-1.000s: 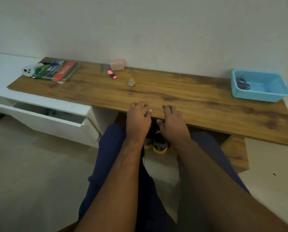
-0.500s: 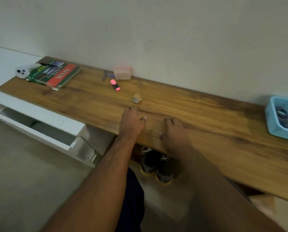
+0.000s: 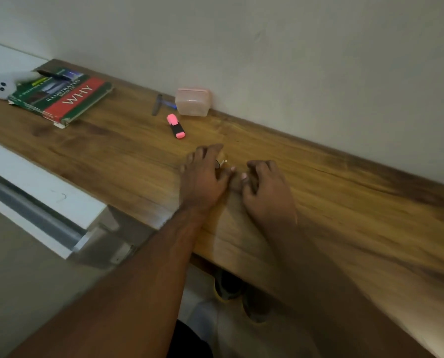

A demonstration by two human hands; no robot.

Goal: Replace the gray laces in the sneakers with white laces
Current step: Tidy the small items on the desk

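Both of the person's arms reach forward over a long wooden desk point(image 3: 345, 215) that runs along a pale wall point(image 3: 267, 47). The left hand point(image 3: 202, 177) lies palm down on the wood with its fingers spread and lightly bent; a small pale object point(image 3: 222, 162) peeks out from under its far fingers, too hidden to identify, and whether the fingers grip it or merely cover it cannot be told. The right hand point(image 3: 266, 188) sits just beside it, to the right, also palm down, its fingers curled loosely against the desk top and holding nothing that can be seen. The two thumbs nearly meet between the hands.

The sneakers point(image 3: 241, 295) stand on the floor under the near edge of the desk, below the hands; only their dark gray backs and yellowish soles show, blurred, and their laces cannot be made out.

On the far left of the desk lies a green and red book point(image 3: 68, 99) with "WHY" on its cover. A black pen point(image 3: 52, 75) rests on the book's far end, and a white phone point(image 3: 0, 86) sits at the book's left corner. Nearer the middle, against the wall, stands a small pink plastic box point(image 3: 193, 101), with a gray and blue pen point(image 3: 160, 104) just left of it and a pink highlighter point(image 3: 176, 125) lying a little nearer. To the left, below the desk, a white drawer point(image 3: 42, 215) hangs open.
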